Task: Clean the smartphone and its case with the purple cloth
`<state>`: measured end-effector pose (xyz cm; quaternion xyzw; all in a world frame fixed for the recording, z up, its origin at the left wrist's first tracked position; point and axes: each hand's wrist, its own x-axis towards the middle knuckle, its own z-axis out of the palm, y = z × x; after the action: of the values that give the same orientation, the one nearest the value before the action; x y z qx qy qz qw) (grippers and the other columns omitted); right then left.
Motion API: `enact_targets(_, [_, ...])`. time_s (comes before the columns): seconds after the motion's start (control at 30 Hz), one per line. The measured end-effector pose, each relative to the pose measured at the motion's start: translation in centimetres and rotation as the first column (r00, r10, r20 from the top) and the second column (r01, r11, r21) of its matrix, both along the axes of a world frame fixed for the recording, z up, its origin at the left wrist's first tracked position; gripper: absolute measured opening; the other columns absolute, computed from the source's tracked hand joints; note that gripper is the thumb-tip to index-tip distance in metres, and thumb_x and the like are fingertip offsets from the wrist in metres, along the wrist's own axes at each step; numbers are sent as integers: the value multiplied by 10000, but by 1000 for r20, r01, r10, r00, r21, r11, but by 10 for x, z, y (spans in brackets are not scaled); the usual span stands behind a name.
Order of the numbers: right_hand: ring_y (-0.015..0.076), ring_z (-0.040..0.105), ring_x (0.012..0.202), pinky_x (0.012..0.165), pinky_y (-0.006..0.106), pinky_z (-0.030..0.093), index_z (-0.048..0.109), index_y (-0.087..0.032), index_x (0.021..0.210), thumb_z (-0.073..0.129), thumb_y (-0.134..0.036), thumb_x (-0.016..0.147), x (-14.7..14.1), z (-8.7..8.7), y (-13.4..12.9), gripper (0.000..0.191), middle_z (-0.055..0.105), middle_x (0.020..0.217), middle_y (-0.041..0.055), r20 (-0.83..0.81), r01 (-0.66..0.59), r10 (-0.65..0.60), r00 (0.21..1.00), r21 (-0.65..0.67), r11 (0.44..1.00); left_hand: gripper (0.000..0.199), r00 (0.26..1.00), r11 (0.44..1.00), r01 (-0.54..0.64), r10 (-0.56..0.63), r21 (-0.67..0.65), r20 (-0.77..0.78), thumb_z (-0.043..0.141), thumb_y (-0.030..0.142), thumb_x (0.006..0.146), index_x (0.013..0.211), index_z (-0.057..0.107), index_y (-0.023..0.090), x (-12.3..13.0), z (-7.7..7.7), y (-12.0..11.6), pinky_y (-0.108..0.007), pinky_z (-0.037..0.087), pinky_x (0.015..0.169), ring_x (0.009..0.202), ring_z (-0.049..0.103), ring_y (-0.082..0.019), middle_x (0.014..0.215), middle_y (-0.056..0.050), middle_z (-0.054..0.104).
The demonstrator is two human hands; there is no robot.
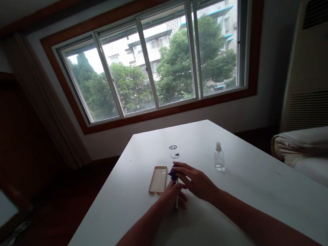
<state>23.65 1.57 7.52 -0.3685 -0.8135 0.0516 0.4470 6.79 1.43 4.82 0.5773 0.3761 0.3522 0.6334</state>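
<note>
My left hand (172,197) is closed around a thin, flat object (178,203), seen nearly edge-on, that looks like a phone. A dark purple cloth (173,173) lies at the top end of that object, under the fingers of my right hand (194,180), which press it there. Just left of my hands, an orange-edged clear phone case (158,180) rests on the white table (118,206). To the right stands a small clear spray bottle (219,159), upright.
Two round inserts, one behind the other (173,147) (175,155), sit in the tabletop beyond my hands. A pale sofa arm (317,135) stands at the right, with an air conditioner (322,71) behind it. A wide window (168,55) fills the far wall.
</note>
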Motion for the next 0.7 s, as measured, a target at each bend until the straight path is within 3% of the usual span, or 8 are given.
enact_targets(0.3, [231,552,1345,1104,391,502,609,-313,1389,452,-235,1030,0,-3,-3,400,477,1539,38,31,-40,39,999,17,999,769,999,999,3,-4,35,38,572,659,817,1327,363,123,1,-10,7,-284,464,484,547,562,-174,737,-35,584])
enact_targets(0.7, [225,537,1361,1107,398,504,635,-300,1347,456,-243,1035,1,2,-8,363,523,1501,38,43,-90,90,995,11,996,489,998,999,42,-42,4,44,559,478,840,1197,443,166,-3,-1,-1,-272,455,484,557,571,-161,800,-50,595])
